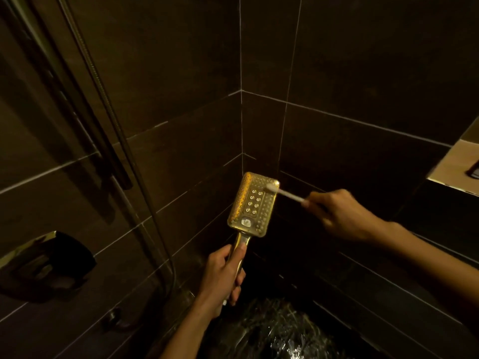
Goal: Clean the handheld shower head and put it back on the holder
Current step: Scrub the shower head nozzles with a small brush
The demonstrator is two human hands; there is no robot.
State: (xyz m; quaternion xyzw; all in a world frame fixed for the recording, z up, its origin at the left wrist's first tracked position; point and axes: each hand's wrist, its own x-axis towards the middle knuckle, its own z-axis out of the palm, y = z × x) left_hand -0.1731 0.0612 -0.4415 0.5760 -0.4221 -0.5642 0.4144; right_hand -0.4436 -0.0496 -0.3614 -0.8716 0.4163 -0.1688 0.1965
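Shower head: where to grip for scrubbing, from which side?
By the handle, from below, as the left hand does: it is slim enough for fingers to wrap, and that leaves the shower head open to the toothbrush.

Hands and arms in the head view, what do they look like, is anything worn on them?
Both are bare. The left hand and right hand wear no gloves, and no ring, watch or bracelet shows. The left forearm and right forearm are uncovered to the frame edge; no sleeve shows. Dim light could hide small details.
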